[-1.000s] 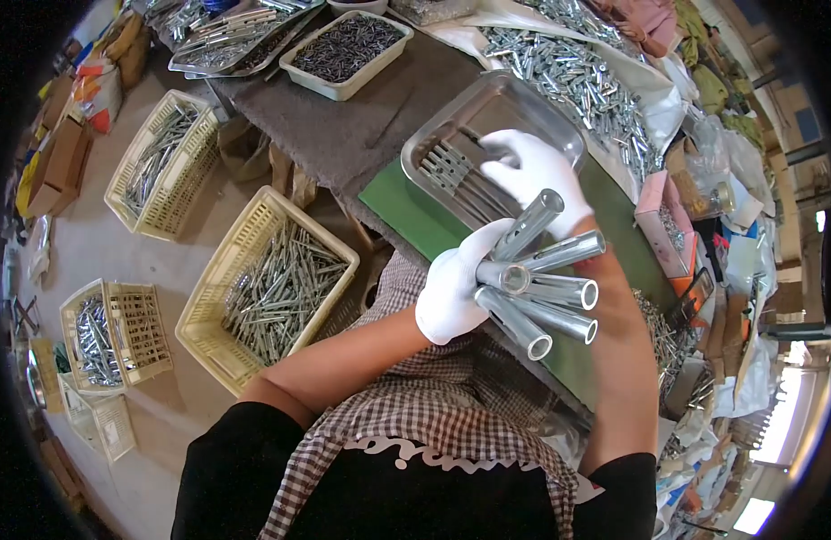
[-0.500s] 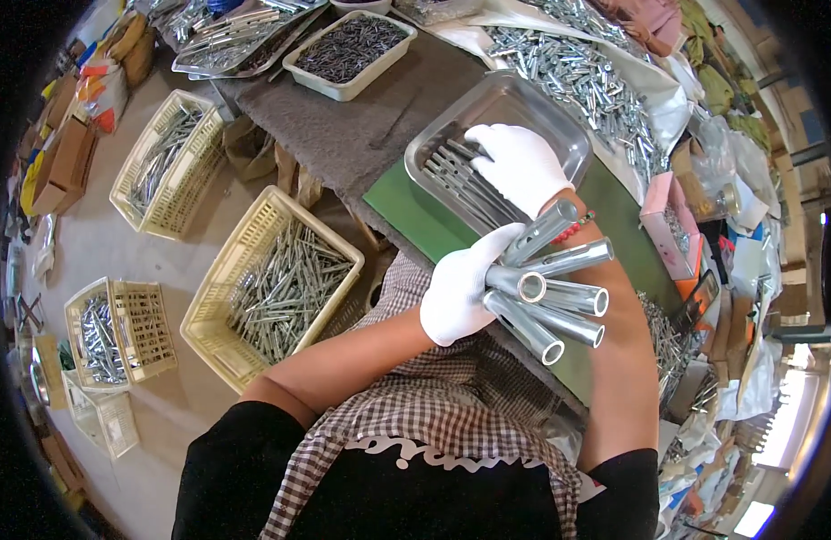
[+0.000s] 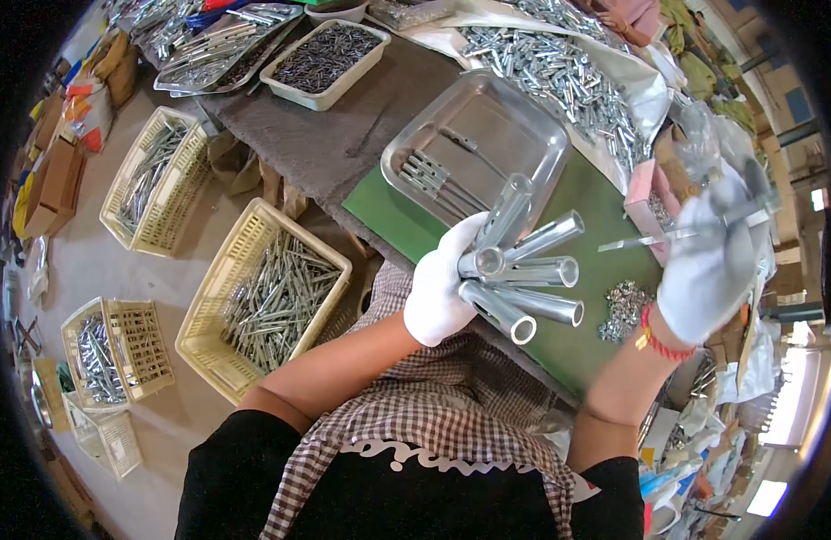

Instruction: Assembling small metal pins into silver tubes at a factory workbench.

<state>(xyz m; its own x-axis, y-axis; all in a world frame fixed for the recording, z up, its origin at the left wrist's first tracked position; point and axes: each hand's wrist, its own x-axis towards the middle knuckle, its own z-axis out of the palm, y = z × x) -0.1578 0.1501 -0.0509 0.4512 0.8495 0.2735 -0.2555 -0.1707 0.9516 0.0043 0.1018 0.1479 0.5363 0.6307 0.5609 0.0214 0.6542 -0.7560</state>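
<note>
My left hand, in a white glove, is closed around a fanned bundle of shiny metal tubes, their open ends pointing right. My right hand, also gloved and blurred by motion, is off to the right above the table edge. Thin flat metal strips stick out from both sides of it; how many it grips is smeared. Behind the tubes sits a steel tray with several flat metal strips at its left and one apart near its middle.
Under the tray lies a green mat bearing a pile of small metal parts. A pink box stands at right. Bins of dark pins and heaped tubes are at the back. Yellow crates of metal rods stand left.
My right hand has left the steel tray and swung right, now with metal strips in it. Fewer strips lie in the tray. My left hand still grips the tubes.
</note>
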